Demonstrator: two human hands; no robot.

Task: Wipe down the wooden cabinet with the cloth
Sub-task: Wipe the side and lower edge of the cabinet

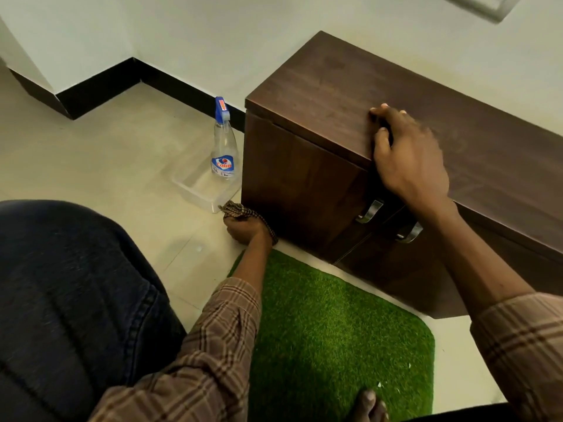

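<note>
A low dark wooden cabinet stands against the wall, with two metal door handles on its front. My left hand is down at the cabinet's bottom left front corner, closed around a bunched checked cloth that touches the corner. My right hand rests over the cabinet's top front edge, fingers spread on the top, holding nothing.
A clear spray bottle with a blue trigger stands in a clear plastic tray on the tiled floor left of the cabinet. A green grass-like mat lies in front. My knee in dark jeans fills the lower left.
</note>
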